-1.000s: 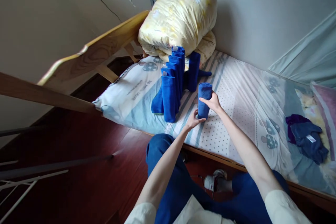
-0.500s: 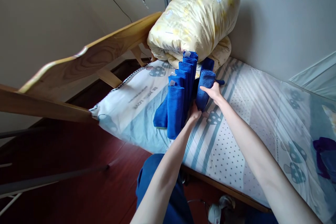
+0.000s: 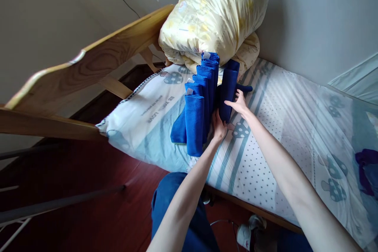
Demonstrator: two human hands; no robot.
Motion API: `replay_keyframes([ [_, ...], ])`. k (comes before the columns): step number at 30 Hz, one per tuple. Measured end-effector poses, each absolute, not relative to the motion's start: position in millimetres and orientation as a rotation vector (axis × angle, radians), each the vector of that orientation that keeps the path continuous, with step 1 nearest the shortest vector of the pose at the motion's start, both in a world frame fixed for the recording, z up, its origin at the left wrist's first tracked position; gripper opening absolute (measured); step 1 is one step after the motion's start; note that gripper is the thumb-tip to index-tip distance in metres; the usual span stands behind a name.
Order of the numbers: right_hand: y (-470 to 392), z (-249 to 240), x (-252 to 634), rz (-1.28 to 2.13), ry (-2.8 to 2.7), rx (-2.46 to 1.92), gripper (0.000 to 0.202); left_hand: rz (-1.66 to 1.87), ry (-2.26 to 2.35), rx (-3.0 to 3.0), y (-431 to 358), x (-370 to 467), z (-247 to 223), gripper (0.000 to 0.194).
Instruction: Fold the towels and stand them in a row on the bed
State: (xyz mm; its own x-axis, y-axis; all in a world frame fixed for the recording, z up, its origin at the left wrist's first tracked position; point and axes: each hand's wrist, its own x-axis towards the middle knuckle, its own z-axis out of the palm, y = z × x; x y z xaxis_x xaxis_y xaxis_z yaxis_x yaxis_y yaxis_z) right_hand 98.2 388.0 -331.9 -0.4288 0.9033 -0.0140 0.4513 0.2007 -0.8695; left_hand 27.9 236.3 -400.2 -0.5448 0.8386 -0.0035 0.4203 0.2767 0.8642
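Note:
Several blue cloth rolls (image 3: 195, 124) stand upright in a row on the bed, some with small white tags at the top. Right of the row stands a darker blue roll (image 3: 229, 86), with another blue piece behind it. My left hand (image 3: 219, 128) is low between the row and this roll, fingers slightly apart near its lower edge. My right hand (image 3: 239, 103) is at the roll's right side, its thumb across the front and its fingers spread. The roll's base is partly hidden by my left hand.
A rolled yellow quilt (image 3: 215, 15) lies behind the cloths, against the wall. The wooden bed rail (image 3: 103, 57) runs along the left. Purple and blue cloths (image 3: 367, 169) lie at the bed's far right. A shoe (image 3: 244, 236) is on the floor below.
The roll between my hands has moved back and now looks darker. My right hand has loosened from it, and my left fingers have spread. The view has shifted slightly.

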Motion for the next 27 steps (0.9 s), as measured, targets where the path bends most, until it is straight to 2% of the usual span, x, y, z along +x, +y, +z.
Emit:
replay_keyframes([
  [3,369.7,-335.9,125.0,1.299,-1.847,-1.353,0.107,1.117,2.097,1.330,213.5,44.6,-394.9,0.078],
  [6,342.8,-334.8,168.1,1.375,-1.813,-1.383,0.104,0.997,2.030,1.504,185.6,66.6,-393.4,0.074],
  [13,260.8,-336.5,350.1,1.340,-1.610,-1.653,0.072,0.562,1.680,1.779,76.5,184.8,-398.5,0.060],
  [18,196.9,-323.0,517.8,1.038,-1.135,-2.058,0.050,0.301,1.654,1.883,14.2,264.4,-395.3,0.058],
  [23,153.6,-305.4,655.0,0.728,-0.870,-2.204,0.049,0.018,1.690,2.083,-0.1,298.3,-395.3,0.057],
  [27,147.8,-310.0,731.2,0.574,-0.791,-2.245,0.049,-0.141,1.770,2.310,1.4,299.9,-411.7,0.054],
])
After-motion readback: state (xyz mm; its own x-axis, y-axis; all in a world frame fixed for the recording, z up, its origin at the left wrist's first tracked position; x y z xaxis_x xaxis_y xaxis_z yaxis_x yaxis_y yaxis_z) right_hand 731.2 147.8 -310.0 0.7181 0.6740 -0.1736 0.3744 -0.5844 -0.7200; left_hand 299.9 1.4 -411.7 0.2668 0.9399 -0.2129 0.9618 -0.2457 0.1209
